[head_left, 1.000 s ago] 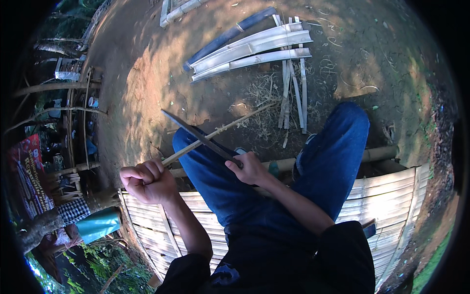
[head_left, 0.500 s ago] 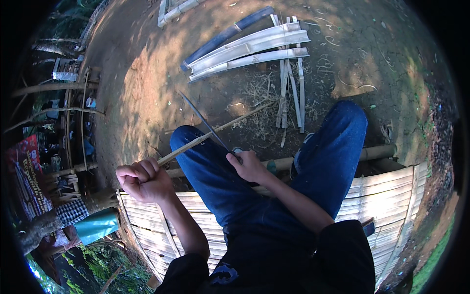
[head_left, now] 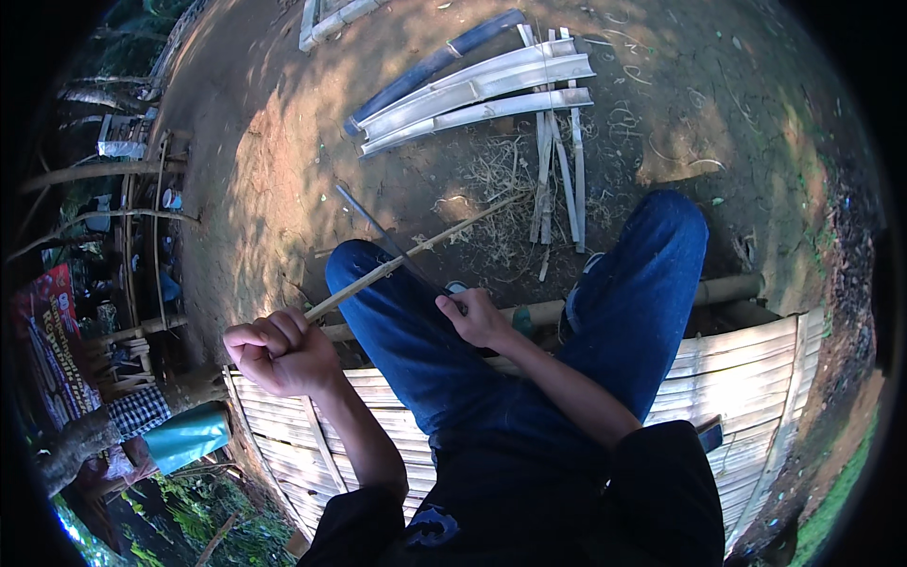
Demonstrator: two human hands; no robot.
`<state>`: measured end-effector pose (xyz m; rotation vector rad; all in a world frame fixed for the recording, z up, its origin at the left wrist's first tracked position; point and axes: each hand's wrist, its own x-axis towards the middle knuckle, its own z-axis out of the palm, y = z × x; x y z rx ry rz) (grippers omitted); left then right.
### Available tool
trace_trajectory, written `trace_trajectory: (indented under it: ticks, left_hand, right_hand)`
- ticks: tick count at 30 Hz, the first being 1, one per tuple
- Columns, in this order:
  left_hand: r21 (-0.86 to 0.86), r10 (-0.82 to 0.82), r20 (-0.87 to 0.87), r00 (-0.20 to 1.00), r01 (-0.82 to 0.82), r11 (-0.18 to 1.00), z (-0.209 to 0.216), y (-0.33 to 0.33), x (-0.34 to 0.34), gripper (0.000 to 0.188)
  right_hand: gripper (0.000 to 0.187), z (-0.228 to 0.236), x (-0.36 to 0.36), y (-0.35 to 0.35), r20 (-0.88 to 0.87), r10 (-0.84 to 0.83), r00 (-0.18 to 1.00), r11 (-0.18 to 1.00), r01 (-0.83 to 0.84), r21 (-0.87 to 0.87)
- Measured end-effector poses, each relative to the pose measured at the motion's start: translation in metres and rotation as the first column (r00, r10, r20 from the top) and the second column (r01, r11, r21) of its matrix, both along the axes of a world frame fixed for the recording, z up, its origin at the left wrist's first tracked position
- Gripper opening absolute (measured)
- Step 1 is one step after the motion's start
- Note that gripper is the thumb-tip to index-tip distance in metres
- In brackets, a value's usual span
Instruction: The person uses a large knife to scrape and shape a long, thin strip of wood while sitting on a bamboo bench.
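My left hand (head_left: 282,354) is closed in a fist round the near end of a long bamboo strip (head_left: 458,229). The strip slants across my left knee, away to the right, and its far end reaches the shavings on the ground. In my right hand (head_left: 474,319), between my thighs, is the handle of a long-bladed knife (head_left: 363,209). Its blade points forward and left and crosses the strip just beside my left knee. Whether the edge bites into the bamboo is too small to tell. My fingers hide most of the handle.
I sit on a bamboo-slat bench (head_left: 737,378). Ahead lie split bamboo halves (head_left: 477,90), a dark bamboo pole (head_left: 435,64), narrow strips (head_left: 570,180) and curled shavings (head_left: 496,170). A phone-like dark object (head_left: 710,435) rests by my right side. Bamboo rails (head_left: 104,175) stand at left.
The knife's tip has swung slightly left and toward me, and its blade catches the light differently. Both hands keep their grip and have hardly moved.
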<state>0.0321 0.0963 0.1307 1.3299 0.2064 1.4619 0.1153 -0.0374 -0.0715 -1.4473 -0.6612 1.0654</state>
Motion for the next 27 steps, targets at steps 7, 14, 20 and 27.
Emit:
trace_trajectory:
  ticks: [7,14,20,27]
  left_hand:
    - [0.012,0.068,0.005,0.998,-0.068,0.998,0.001,-0.005,0.008,0.016]
    - [0.032,0.209,-0.026,0.978,-0.208,0.978,0.002,-0.007,0.019,0.012]
    - [-0.009,0.286,-0.007,0.958,-0.286,0.958,0.003,-0.011,0.022,0.012]
    - [-0.072,0.387,-0.009,0.922,-0.387,0.919,0.001,0.000,0.016,0.018]
  right_hand:
    - [0.067,-0.009,-0.005,0.001,-0.053,-0.077,0.996,0.997,0.076,-0.015]
    - [0.065,-0.010,-0.008,0.007,-0.012,-0.115,0.993,0.993,0.115,0.007]
    - [0.065,0.009,-0.001,-0.002,0.172,-0.016,0.985,0.983,-0.016,0.183]
    - [0.065,0.001,-0.002,0.001,0.065,-0.027,0.998,0.999,0.024,0.037]
